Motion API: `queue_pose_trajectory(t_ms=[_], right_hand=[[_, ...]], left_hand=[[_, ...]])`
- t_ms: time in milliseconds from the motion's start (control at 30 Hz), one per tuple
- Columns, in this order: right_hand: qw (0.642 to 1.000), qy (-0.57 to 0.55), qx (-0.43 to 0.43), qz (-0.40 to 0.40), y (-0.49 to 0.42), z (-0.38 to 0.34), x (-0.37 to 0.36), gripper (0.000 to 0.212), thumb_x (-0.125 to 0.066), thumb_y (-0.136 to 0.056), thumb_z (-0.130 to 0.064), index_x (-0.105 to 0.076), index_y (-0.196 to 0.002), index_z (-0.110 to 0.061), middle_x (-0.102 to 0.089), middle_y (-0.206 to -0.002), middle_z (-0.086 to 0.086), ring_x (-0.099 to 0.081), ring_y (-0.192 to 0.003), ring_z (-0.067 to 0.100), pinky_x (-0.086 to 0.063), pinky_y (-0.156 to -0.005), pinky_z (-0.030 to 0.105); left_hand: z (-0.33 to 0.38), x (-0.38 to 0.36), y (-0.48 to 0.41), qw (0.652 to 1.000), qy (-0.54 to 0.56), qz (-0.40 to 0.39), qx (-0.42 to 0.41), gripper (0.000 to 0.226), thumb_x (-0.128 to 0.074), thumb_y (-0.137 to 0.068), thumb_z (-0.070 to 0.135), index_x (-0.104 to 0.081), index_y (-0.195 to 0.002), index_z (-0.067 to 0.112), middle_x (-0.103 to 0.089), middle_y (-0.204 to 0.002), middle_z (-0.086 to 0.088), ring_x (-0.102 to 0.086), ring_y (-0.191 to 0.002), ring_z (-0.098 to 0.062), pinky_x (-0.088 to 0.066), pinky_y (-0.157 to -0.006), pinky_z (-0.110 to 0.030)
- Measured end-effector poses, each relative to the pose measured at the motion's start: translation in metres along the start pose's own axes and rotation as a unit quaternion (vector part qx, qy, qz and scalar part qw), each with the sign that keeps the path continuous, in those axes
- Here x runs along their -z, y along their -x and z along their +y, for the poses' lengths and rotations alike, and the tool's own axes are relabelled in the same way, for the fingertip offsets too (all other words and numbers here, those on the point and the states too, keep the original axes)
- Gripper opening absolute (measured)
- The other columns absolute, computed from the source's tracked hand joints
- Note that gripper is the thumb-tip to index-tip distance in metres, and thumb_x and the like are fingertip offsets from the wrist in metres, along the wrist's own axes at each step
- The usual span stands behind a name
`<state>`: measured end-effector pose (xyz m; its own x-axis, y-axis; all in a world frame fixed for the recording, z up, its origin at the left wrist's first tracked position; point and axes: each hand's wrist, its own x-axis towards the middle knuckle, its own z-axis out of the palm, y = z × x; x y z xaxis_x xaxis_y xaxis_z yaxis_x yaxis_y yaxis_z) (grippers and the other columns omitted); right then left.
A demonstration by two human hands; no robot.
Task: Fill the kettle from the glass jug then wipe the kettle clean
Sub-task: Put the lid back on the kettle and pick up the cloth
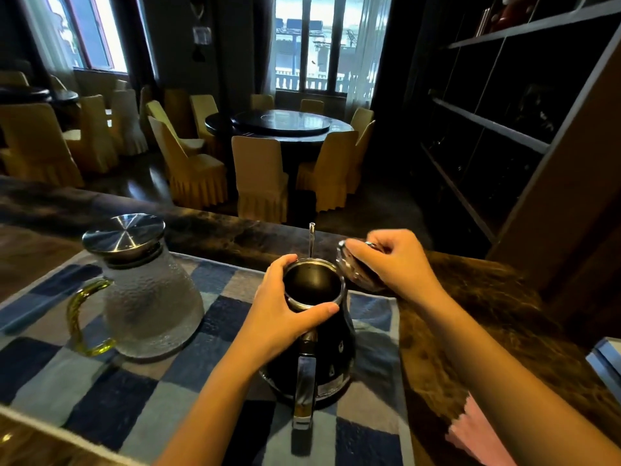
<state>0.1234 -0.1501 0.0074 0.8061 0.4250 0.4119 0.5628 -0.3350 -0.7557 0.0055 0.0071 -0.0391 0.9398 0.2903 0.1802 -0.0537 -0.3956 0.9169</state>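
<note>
The kettle point(319, 338) stands open-mouthed on the checked mat, left hand point(285, 317) fingers clasping its rim; right hand point(396, 264) fingers pinch the lid point(353, 270) at two o'clock. Glass jug point(148, 290) (still capped) waits at nine o'clock; pouring one-handed could splash the tabletop point(470, 314).

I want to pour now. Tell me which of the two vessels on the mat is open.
The black kettle, its mouth uncovered; the right hand holds its lid aside. The glass jug keeps its metal lid on.
</note>
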Motion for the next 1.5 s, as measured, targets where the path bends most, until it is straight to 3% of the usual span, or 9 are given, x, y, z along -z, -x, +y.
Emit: queue_pose_trajectory(t_ms=[100,200,533,733,867,1367,1500], right_hand=[[0.994,0.060,0.087,-0.039,-0.003,-0.039,-0.025,0.049,-0.068,-0.079,-0.034,-0.040,-0.047,-0.010,-0.042,-0.047,0.008,-0.039,-0.047,0.014,-0.034,-0.048,0.031],[0.981,0.132,0.126,-0.066,-0.002,-0.043,-0.047,0.046,-0.063,-0.077,-0.040,-0.040,-0.047,-0.014,-0.048,-0.049,0.007,-0.044,-0.050,0.018,-0.035,-0.050,0.033],[0.979,0.116,0.099,-0.138,-0.014,-0.036,-0.057,0.046,-0.065,-0.081,-0.033,-0.041,-0.044,-0.019,-0.045,-0.046,0.003,-0.043,-0.048,0.016,-0.042,-0.053,0.039],[0.973,0.147,0.089,-0.152,-0.015,-0.029,-0.052,0.038,-0.062,-0.080,-0.038,-0.061,-0.055,-0.010,-0.060,-0.053,0.008,-0.058,-0.055,0.023,-0.050,-0.056,0.045],[0.974,0.161,0.090,-0.132,-0.011,-0.027,-0.056,0.036,-0.061,-0.080,-0.039,-0.063,-0.056,-0.013,-0.061,-0.054,0.006,-0.058,-0.055,0.021,-0.051,-0.055,0.044],[0.974,0.181,0.091,-0.105,-0.008,-0.026,-0.061,0.037,-0.061,-0.083,-0.036,-0.062,-0.057,-0.010,-0.061,-0.054,0.008,-0.056,-0.055,0.022,-0.049,-0.055,0.040],[0.973,0.221,0.061,-0.037,0.001,-0.031,-0.067,0.038,-0.060,-0.083,-0.038,-0.058,-0.054,-0.014,-0.057,-0.053,0.006,-0.053,-0.054,0.020,-0.044,-0.051,0.034]], left_hand=[[-0.002,-0.002,0.001,1.000,0.017,0.015,-0.001,0.084,-0.079,-0.053,0.050,-0.039,-0.127,0.038,-0.056,-0.123,0.010,-0.055,-0.114,-0.005,-0.048,-0.099,-0.031],[-0.005,-0.003,0.001,0.999,0.042,0.024,0.006,0.077,-0.080,-0.054,0.047,-0.044,-0.122,0.039,-0.061,-0.117,0.010,-0.060,-0.109,-0.007,-0.052,-0.094,-0.039],[-0.011,-0.002,0.005,0.997,0.066,0.008,0.025,0.079,-0.077,-0.056,0.052,-0.038,-0.124,0.049,-0.060,-0.120,0.012,-0.061,-0.109,-0.004,-0.051,-0.095,-0.038],[-0.013,-0.001,0.003,0.998,0.066,0.006,0.023,0.087,-0.076,-0.052,0.059,-0.032,-0.127,0.051,-0.055,-0.126,0.015,-0.058,-0.113,-0.005,-0.050,-0.097,-0.038],[-0.016,-0.002,0.002,0.998,0.057,0.006,0.027,0.089,-0.076,-0.050,0.063,-0.030,-0.126,0.056,-0.055,-0.127,0.017,-0.059,-0.113,-0.008,-0.050,-0.096,-0.042],[-0.016,-0.002,-0.002,0.996,0.087,-0.009,-0.001,0.093,-0.076,-0.054,0.051,-0.032,-0.134,0.033,-0.052,-0.129,0.008,-0.055,-0.116,-0.006,-0.050,-0.096,-0.029],[-0.014,0.003,-0.004,0.996,0.081,-0.032,-0.002,0.082,-0.080,-0.062,0.037,-0.034,-0.131,0.033,-0.053,-0.124,0.009,-0.056,-0.109,0.000,-0.049,-0.085,-0.013]])
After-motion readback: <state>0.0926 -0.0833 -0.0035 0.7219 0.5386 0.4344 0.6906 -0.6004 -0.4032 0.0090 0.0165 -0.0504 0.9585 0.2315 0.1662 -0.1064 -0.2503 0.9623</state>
